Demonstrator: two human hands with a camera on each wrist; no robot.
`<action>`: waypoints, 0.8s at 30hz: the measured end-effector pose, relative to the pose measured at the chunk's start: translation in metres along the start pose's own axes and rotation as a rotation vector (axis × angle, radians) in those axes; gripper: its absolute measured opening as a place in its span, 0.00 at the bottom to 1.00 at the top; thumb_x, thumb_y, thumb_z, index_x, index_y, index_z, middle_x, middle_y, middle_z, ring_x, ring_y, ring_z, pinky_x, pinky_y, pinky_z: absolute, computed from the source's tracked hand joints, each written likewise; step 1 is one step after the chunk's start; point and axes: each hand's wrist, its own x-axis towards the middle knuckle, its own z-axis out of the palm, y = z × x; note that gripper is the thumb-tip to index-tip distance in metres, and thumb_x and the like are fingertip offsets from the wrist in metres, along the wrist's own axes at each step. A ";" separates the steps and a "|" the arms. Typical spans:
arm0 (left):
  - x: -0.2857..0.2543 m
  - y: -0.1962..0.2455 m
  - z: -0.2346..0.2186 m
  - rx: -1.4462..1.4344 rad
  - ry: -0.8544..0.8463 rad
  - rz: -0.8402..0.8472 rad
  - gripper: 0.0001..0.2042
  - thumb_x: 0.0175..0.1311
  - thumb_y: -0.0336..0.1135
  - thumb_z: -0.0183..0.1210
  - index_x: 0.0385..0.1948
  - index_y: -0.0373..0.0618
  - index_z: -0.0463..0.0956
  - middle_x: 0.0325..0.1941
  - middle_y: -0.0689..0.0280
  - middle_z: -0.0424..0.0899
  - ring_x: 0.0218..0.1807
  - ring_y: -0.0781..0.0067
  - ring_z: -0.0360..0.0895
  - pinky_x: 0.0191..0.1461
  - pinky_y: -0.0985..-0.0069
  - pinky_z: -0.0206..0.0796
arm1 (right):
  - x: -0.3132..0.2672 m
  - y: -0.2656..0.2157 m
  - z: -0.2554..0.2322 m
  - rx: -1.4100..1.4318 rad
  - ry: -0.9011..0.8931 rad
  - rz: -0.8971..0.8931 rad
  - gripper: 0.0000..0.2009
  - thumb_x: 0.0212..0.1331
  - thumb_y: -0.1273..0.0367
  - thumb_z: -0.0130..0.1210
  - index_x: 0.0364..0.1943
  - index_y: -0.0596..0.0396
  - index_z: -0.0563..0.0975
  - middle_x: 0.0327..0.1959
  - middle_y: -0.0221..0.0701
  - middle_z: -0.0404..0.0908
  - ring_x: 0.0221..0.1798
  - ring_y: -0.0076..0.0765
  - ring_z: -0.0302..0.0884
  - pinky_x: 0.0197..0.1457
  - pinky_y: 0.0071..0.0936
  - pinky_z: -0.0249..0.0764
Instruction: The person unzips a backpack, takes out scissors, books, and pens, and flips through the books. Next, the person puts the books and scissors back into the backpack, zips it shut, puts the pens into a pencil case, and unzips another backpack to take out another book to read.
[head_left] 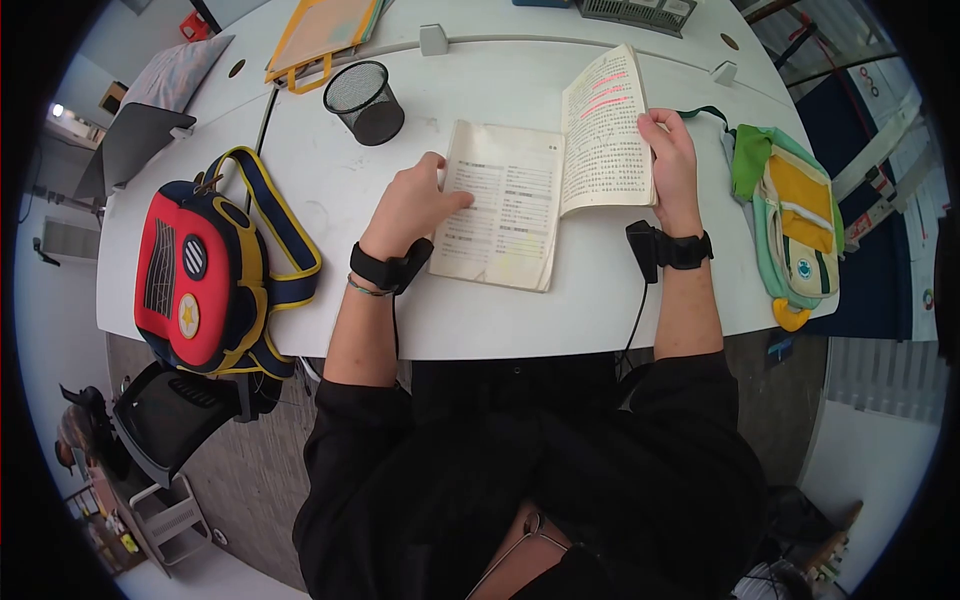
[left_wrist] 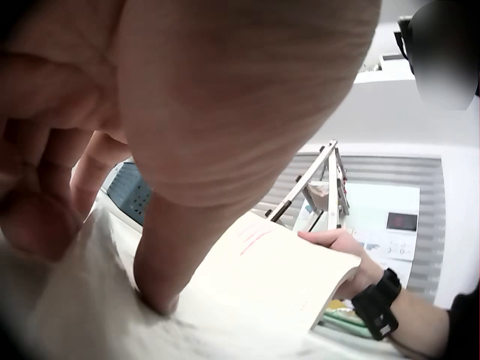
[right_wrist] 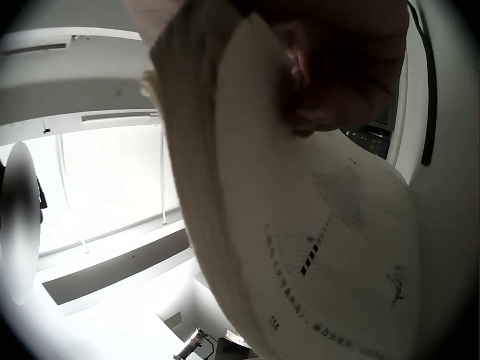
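An open paperback book (head_left: 500, 235) lies on the white table, its left page showing printed lists. Its right-hand part stands raised, with pink-marked lines on the upright page (head_left: 605, 150). My right hand (head_left: 675, 165) grips this raised part at its outer edge, thumb on the printed face and the other fingers behind. My left hand (head_left: 415, 205) holds the book's left edge, thumb pressed onto the page. In the left wrist view the left thumb (left_wrist: 169, 262) bears down on the paper beside the curled fingers. A thick block of pages (right_wrist: 199, 165) fills much of the right wrist view, below the right hand (right_wrist: 337, 67).
A black mesh pen cup (head_left: 365, 105) stands beyond the left hand. To the left sits a red and navy backpack (head_left: 200, 275), its strap reaching across the table. A green and yellow bag (head_left: 795, 220) lies at the right edge. Folders (head_left: 325, 35) lie at the back.
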 end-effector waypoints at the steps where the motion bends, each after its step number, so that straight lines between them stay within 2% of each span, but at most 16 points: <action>1: 0.001 -0.001 -0.001 0.000 0.000 -0.003 0.25 0.53 0.38 0.63 0.50 0.31 0.69 0.35 0.46 0.82 0.38 0.50 0.82 0.43 0.65 0.73 | 0.000 0.001 0.000 0.001 -0.002 0.002 0.10 0.64 0.69 0.52 0.44 0.61 0.70 0.35 0.34 0.78 0.37 0.25 0.77 0.40 0.20 0.73; 3: 0.005 -0.005 -0.002 -0.031 -0.059 0.016 0.23 0.55 0.38 0.63 0.50 0.34 0.68 0.33 0.50 0.82 0.35 0.55 0.81 0.42 0.68 0.72 | 0.001 0.002 -0.002 -0.003 -0.013 0.013 0.10 0.65 0.68 0.52 0.44 0.59 0.70 0.37 0.34 0.79 0.37 0.25 0.79 0.39 0.20 0.75; 7: 0.009 -0.017 -0.002 -0.228 -0.023 0.109 0.19 0.58 0.35 0.60 0.49 0.37 0.68 0.33 0.53 0.82 0.34 0.62 0.80 0.42 0.70 0.70 | 0.002 0.001 -0.006 -0.024 -0.005 0.018 0.10 0.65 0.68 0.52 0.44 0.59 0.70 0.37 0.35 0.79 0.37 0.25 0.79 0.38 0.20 0.75; 9: 0.008 -0.014 -0.009 -0.439 -0.047 0.109 0.14 0.65 0.31 0.56 0.49 0.38 0.66 0.36 0.58 0.83 0.39 0.72 0.79 0.46 0.77 0.68 | 0.005 0.005 -0.009 -0.115 -0.008 0.004 0.11 0.65 0.67 0.52 0.45 0.60 0.71 0.37 0.35 0.80 0.37 0.25 0.79 0.38 0.20 0.74; 10: 0.007 -0.012 -0.012 -0.435 -0.049 0.111 0.14 0.65 0.31 0.56 0.49 0.38 0.66 0.36 0.58 0.83 0.39 0.72 0.79 0.46 0.77 0.68 | 0.005 0.007 -0.008 -0.112 -0.004 0.002 0.11 0.65 0.67 0.52 0.45 0.60 0.71 0.37 0.35 0.80 0.37 0.25 0.79 0.38 0.20 0.74; 12: 0.006 -0.009 -0.015 -0.764 0.027 0.182 0.13 0.67 0.30 0.55 0.50 0.39 0.65 0.40 0.58 0.82 0.43 0.73 0.79 0.49 0.77 0.68 | 0.006 0.012 -0.006 -0.225 -0.041 -0.011 0.12 0.64 0.67 0.53 0.45 0.62 0.71 0.35 0.33 0.80 0.36 0.23 0.78 0.37 0.20 0.73; 13: 0.006 -0.009 -0.015 -0.762 0.027 0.183 0.13 0.67 0.30 0.55 0.50 0.39 0.65 0.40 0.58 0.82 0.43 0.73 0.79 0.49 0.77 0.68 | 0.006 0.017 -0.007 -0.223 -0.040 -0.012 0.12 0.64 0.67 0.53 0.45 0.62 0.71 0.35 0.33 0.80 0.36 0.23 0.78 0.37 0.20 0.73; 15: 0.009 -0.010 -0.014 -0.969 0.142 0.273 0.14 0.67 0.30 0.55 0.50 0.39 0.64 0.41 0.59 0.83 0.41 0.76 0.79 0.47 0.77 0.70 | 0.009 0.023 -0.007 -0.572 -0.145 0.003 0.13 0.64 0.65 0.53 0.44 0.62 0.74 0.33 0.31 0.81 0.35 0.23 0.77 0.38 0.22 0.73; 16: 0.010 -0.010 -0.014 -0.968 0.145 0.272 0.14 0.67 0.30 0.55 0.50 0.39 0.64 0.41 0.59 0.83 0.41 0.76 0.79 0.47 0.77 0.70 | 0.006 0.020 -0.003 -0.571 -0.148 0.002 0.13 0.64 0.65 0.53 0.44 0.62 0.74 0.33 0.31 0.81 0.35 0.23 0.77 0.38 0.22 0.73; 18: 0.011 -0.010 -0.013 -1.100 0.170 0.314 0.15 0.67 0.30 0.55 0.51 0.38 0.62 0.43 0.58 0.83 0.43 0.75 0.79 0.49 0.77 0.70 | -0.004 0.014 0.008 -0.922 -0.207 0.081 0.13 0.63 0.64 0.54 0.42 0.61 0.77 0.32 0.30 0.82 0.35 0.24 0.77 0.41 0.24 0.73; 19: 0.011 -0.010 -0.013 -1.101 0.175 0.313 0.15 0.67 0.30 0.55 0.51 0.38 0.62 0.43 0.58 0.83 0.43 0.75 0.79 0.49 0.77 0.70 | -0.008 0.011 0.012 -1.026 -0.194 -0.041 0.13 0.63 0.63 0.55 0.43 0.58 0.79 0.35 0.30 0.82 0.38 0.25 0.77 0.44 0.25 0.73; 20: 0.011 -0.009 -0.012 -1.131 0.176 0.320 0.16 0.67 0.30 0.56 0.52 0.38 0.62 0.43 0.58 0.83 0.44 0.75 0.79 0.49 0.77 0.70 | -0.011 0.008 0.016 -1.026 -0.199 -0.042 0.13 0.63 0.63 0.55 0.43 0.58 0.79 0.35 0.30 0.82 0.38 0.25 0.77 0.44 0.25 0.73; 22: 0.010 -0.006 -0.008 -1.162 0.180 0.325 0.17 0.67 0.30 0.56 0.53 0.38 0.61 0.44 0.58 0.82 0.44 0.75 0.79 0.50 0.77 0.71 | -0.016 0.003 0.022 -0.813 -0.231 -0.212 0.16 0.63 0.62 0.54 0.48 0.58 0.78 0.37 0.36 0.83 0.40 0.32 0.79 0.45 0.26 0.74; 23: 0.010 -0.005 -0.006 -1.171 0.182 0.337 0.17 0.67 0.30 0.56 0.53 0.38 0.61 0.44 0.57 0.82 0.44 0.75 0.79 0.50 0.77 0.71 | -0.019 0.003 0.024 -0.814 -0.235 -0.214 0.16 0.63 0.62 0.54 0.48 0.58 0.78 0.37 0.36 0.83 0.40 0.32 0.79 0.45 0.26 0.74; 24: 0.010 -0.003 -0.004 -1.179 0.183 0.349 0.17 0.67 0.30 0.56 0.53 0.38 0.60 0.43 0.57 0.83 0.44 0.75 0.79 0.50 0.77 0.71 | -0.022 0.002 0.026 -0.557 -0.347 -0.143 0.18 0.64 0.62 0.54 0.52 0.59 0.76 0.38 0.35 0.83 0.41 0.30 0.78 0.46 0.26 0.74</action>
